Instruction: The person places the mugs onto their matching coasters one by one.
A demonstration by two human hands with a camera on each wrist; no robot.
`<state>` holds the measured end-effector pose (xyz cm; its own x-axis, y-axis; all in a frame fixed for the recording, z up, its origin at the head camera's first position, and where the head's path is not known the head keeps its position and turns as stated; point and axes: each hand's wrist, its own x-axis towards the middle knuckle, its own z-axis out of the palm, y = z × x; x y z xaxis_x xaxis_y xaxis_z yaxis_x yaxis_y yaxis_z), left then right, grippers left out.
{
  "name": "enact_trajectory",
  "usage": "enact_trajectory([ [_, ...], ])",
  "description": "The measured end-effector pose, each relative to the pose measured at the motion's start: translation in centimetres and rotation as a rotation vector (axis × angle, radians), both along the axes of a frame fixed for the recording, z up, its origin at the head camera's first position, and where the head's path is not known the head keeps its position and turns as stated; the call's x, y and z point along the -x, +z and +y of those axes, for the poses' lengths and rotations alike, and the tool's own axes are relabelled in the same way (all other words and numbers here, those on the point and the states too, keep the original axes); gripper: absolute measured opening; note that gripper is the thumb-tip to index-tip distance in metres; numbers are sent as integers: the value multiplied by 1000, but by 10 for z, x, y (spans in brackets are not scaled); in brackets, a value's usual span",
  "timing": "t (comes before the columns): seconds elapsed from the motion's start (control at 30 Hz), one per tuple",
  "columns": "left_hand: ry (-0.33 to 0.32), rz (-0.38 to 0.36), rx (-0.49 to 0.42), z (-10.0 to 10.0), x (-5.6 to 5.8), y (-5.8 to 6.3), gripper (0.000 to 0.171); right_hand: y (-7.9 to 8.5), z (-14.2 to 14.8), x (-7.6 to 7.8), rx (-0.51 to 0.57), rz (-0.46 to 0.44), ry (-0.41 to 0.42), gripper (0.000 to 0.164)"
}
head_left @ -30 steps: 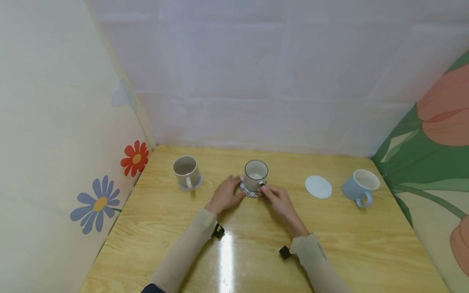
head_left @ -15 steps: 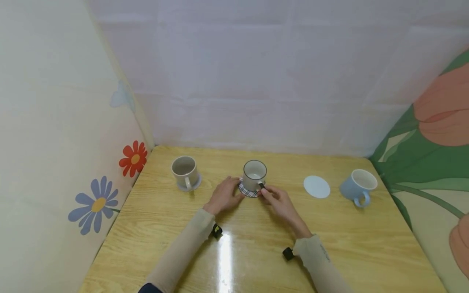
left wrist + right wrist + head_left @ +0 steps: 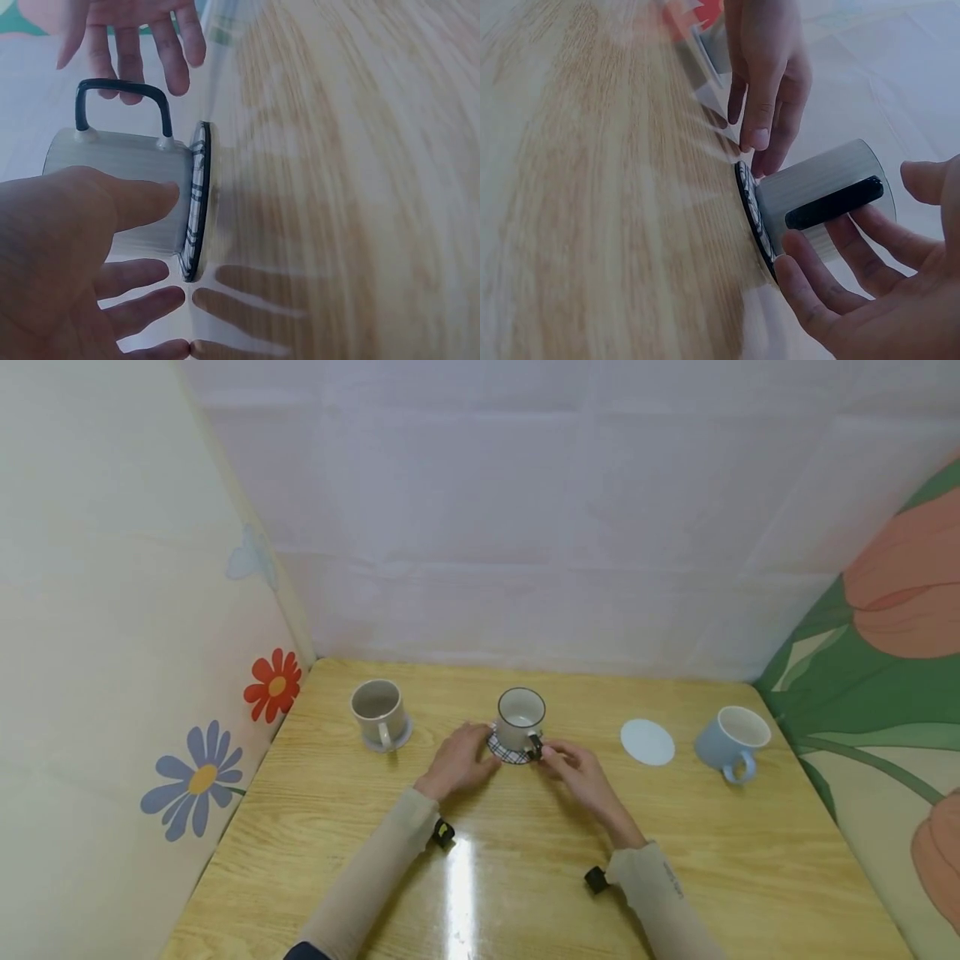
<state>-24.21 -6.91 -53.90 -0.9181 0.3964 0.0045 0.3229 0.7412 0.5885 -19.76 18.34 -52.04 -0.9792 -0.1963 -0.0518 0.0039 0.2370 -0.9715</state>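
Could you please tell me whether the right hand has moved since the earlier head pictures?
Yes, slightly to the right: in the head view, the right hand is nearer the white coaster than a second ago.

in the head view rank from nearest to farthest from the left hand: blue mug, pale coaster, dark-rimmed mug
1. Dark-rimmed mug: just right of the left hand, on the plaid coaster.
2. Pale coaster: farther right, flat on the table.
3. Blue mug: farthest right of the three.

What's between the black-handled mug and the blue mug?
A pale round disc lies there, nearer the blue mug than the black-handled mug, as the head view shows.
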Motion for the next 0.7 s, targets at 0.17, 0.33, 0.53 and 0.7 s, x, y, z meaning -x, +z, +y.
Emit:
enact_trajectory([
  [0.17, -18, 6, -43, 0, 1, -1, 63, 3, 4, -2, -32, 12, -12, 45],
  [0.33, 6, -3, -123, 0, -2, 6, 59, 6, 8, -5, -43, 39, -6, 46],
  [0.53, 54, -1, -145, 1, -5, 18, 65, 10, 17, -10, -79, 69, -18, 46],
  [0.7, 75, 18, -137, 3, -7, 25, 67, 13, 27, -15, -84, 95, -31, 43],
])
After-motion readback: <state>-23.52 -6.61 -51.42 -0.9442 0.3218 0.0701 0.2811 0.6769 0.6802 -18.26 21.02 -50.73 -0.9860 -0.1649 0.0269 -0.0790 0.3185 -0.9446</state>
